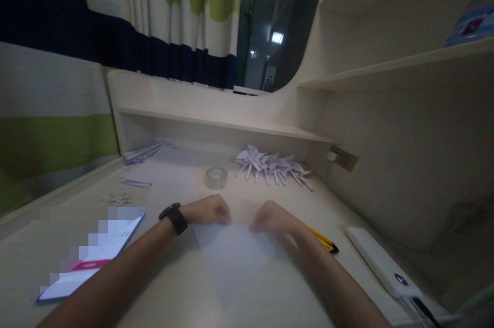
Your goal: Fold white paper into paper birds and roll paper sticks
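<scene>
Together, both hands — left hand (210, 211), right hand (270, 217) — press the paper sheet (235, 256).

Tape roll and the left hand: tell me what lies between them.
Nothing: in the head view, only bare desk separates the tape roll from the left hand, which presses the paper sheet.

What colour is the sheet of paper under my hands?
White, plain; the paper shows in the head view, its far edge pressed by the left hand and right hand.

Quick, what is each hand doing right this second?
Left hand: fingers curled, pressing the far edge of the sheet of paper.
Right hand: fingers curled, pressing the same edge beside it.
</scene>
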`<state>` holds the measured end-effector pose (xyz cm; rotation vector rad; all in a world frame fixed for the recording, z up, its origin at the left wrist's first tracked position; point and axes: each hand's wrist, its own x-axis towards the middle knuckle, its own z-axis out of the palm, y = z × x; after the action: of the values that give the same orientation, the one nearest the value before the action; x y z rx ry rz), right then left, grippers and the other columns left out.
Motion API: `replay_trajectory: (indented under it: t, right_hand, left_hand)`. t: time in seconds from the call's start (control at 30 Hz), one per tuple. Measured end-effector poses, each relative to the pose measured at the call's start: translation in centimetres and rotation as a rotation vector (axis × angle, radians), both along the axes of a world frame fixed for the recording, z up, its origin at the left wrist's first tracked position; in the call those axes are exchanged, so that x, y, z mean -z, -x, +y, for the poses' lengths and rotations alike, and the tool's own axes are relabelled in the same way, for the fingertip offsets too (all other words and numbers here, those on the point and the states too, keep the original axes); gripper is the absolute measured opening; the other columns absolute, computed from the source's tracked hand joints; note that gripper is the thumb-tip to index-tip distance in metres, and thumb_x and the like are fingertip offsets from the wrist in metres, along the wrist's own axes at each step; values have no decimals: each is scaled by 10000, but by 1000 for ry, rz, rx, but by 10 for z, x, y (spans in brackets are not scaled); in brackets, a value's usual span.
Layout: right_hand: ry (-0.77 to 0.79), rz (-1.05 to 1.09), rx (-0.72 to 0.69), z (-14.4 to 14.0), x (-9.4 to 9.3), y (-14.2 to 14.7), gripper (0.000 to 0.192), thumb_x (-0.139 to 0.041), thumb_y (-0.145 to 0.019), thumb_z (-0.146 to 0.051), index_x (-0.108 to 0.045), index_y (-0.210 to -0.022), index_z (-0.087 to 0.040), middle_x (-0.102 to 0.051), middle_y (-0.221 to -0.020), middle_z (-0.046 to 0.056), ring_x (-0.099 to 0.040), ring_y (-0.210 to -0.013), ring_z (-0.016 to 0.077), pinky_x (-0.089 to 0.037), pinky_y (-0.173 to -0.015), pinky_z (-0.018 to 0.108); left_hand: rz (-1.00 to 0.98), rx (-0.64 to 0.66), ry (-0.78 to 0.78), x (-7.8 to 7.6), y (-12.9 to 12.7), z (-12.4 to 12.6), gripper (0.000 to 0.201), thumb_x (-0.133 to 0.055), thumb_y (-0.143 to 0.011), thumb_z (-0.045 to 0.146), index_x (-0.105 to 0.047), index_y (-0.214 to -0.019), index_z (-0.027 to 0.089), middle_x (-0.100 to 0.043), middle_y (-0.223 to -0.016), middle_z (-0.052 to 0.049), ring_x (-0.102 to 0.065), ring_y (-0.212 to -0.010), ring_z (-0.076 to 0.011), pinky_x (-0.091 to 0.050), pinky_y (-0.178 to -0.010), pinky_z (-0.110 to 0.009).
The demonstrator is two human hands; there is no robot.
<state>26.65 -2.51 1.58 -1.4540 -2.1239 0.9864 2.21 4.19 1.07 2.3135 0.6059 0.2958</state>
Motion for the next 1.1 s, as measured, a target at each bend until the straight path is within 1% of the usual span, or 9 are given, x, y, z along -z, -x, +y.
replay_trajectory:
  t: [0.13,0.2,0.3,0.43,0.53,0.7,0.83,1.0,1.1]
  right_hand:
    - [115,76,-74,0,-11,-14,148,-678,-593,-255,-728,-637,-123,-658,-575,26,-585,-555,148,-450,-559,241]
    - [54,108,-78,-1,-12,-12,184,-670,-634,-281,-736,-688,-117,-682,-639,40,-597,-601,152,-455,-593,244]
    - [-67,85,-63,-4,-5,3,267,-648,-717,-353,-748,-789,-117,-698,-711,40,-580,-633,141,-430,-589,225]
    - [-85,-38,-17,-5,7,22,210,-669,-701,-309,-748,-710,-115,-668,-620,14,-538,-576,122,-387,-540,209]
    - [-69,-31,12,-3,9,18,200,-685,-681,-307,-745,-668,-117,-640,-568,3,-499,-531,108,-361,-506,207]
    - [-40,16,-18,3,2,-3,166,-697,-648,-286,-746,-660,-127,-629,-546,-4,-480,-507,103,-359,-505,212]
    - [-16,45,-26,2,-5,-10,173,-706,-634,-290,-742,-646,-120,-639,-554,4,-491,-515,108,-367,-520,216]
    - [5,52,-56,2,-8,-13,196,-713,-627,-308,-730,-618,-113,-607,-512,-10,-465,-491,98,-351,-511,213]
    - [1,68,-60,3,-6,-14,206,-713,-627,-317,-726,-612,-112,-597,-504,-15,-453,-486,93,-343,-507,212]
  left_hand:
    - [8,-5,-16,1,1,1,210,-619,-751,302,-723,-722,122,-704,-687,-43,-578,-606,-138,-396,-577,-210]
    - [8,-2,-23,1,-2,-2,203,-612,-750,284,-724,-719,117,-701,-678,-42,-576,-600,-136,-391,-571,-208]
    - [5,6,-23,0,-8,-8,201,-596,-752,261,-726,-728,109,-690,-659,-35,-563,-584,-129,-379,-554,-202]
    - [-9,11,-10,-2,-12,-14,213,-583,-758,256,-729,-758,102,-684,-665,-33,-554,-588,-126,-379,-555,-199]
    - [-10,21,16,-3,-9,-12,220,-591,-760,280,-723,-740,106,-674,-652,-29,-544,-584,-124,-383,-553,-198]
    - [9,41,59,-5,4,-4,227,-609,-756,311,-701,-678,119,-641,-609,-11,-495,-535,-106,-362,-517,-197]
    - [40,45,100,-5,20,3,238,-614,-756,321,-687,-640,126,-587,-536,10,-442,-481,-88,-325,-473,-193]
    - [107,29,231,-7,44,9,212,-636,-742,339,-727,-706,151,-674,-616,-28,-549,-536,-123,-410,-535,-217]
    - [127,-40,217,-16,57,13,211,-632,-740,340,-746,-747,163,-708,-667,-53,-598,-580,-147,-435,-556,-231]
